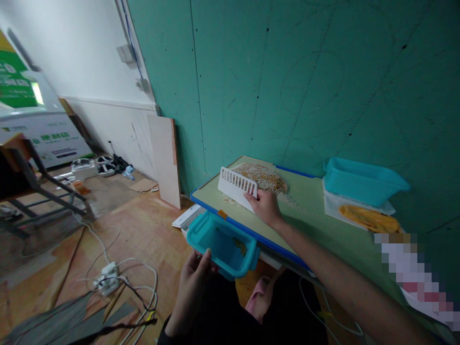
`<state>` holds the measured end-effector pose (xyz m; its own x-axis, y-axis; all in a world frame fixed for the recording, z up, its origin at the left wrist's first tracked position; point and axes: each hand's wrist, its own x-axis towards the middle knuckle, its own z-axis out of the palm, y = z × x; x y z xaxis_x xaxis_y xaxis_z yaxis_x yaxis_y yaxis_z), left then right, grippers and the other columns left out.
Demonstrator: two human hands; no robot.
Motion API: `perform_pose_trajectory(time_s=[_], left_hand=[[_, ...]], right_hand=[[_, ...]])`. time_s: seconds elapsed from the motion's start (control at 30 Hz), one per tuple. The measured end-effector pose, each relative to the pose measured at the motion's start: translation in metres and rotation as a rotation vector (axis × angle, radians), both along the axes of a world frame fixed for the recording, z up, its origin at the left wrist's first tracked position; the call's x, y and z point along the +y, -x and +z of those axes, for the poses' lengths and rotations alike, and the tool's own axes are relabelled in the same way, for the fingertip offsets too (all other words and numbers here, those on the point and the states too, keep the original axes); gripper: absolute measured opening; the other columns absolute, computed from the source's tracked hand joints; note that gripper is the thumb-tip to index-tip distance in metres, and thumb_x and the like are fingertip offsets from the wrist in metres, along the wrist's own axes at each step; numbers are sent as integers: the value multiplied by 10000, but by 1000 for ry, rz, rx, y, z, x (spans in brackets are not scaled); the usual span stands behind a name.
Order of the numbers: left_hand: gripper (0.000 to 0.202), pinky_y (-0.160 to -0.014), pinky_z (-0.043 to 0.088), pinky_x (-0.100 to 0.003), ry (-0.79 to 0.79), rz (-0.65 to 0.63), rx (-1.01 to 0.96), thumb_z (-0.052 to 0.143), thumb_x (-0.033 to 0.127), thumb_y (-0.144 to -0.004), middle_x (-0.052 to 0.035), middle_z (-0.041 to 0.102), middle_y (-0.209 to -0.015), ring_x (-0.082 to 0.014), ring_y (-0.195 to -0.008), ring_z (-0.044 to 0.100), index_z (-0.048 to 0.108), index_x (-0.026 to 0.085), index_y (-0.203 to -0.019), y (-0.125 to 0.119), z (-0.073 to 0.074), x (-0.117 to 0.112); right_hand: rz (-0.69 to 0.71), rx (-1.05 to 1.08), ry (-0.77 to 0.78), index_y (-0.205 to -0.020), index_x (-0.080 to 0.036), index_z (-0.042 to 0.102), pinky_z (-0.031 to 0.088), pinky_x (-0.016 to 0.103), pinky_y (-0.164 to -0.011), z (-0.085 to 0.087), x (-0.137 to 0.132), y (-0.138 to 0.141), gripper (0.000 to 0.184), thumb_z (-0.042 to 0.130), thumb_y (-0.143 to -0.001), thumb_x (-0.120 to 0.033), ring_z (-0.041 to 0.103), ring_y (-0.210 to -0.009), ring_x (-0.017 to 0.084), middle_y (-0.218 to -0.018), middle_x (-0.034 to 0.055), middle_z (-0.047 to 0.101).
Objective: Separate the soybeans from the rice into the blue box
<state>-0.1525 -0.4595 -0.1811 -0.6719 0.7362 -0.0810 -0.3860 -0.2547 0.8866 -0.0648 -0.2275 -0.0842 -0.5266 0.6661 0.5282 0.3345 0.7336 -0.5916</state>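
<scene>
My left hand [197,273] grips the near rim of a teal plastic bin [212,239], holding it tilted just below the table's front edge. A small heap of yellow soybeans [240,246] lies inside it. In my right hand [265,207] is a white slotted plastic scraper [235,189], its slots upward and its lower edge at the tabletop. Behind the scraper spreads a pile of grain mixed with yellow beans [264,176]. A few pale grains lie on the table in front of the scraper.
The green-topped table [305,218] has a blue edge. A second teal bin [362,182] sits on a white lid at the right, beside an orange cloth [370,219]. A green wall [269,86] stands behind. A power strip [108,279] with cables lies on the floor at the left.
</scene>
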Motion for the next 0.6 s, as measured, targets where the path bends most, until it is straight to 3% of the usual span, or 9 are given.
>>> perform_pose_trajectory(time_s=[0.37,0.6], left_hand=[[213,-582,445,-237,-14,-6,44,657,373,-846,8,617,-648,-121,-587,556,619,169,-797,2,-7,0],[265,-557,434,-236,14,2,64,679,416,-813,3,613,-615,-130,-570,544,624,165,-745,0,3,-1]], right_hand=[[24,-18,20,-775,-139,724,393,224,-527,-1,0,4,307,583,-838,-405,648,-631,177,-710,82,728],[96,-9,48,-825,-145,734,426,227,-547,0,-2,7,302,583,-845,-405,674,-695,199,-765,81,744]])
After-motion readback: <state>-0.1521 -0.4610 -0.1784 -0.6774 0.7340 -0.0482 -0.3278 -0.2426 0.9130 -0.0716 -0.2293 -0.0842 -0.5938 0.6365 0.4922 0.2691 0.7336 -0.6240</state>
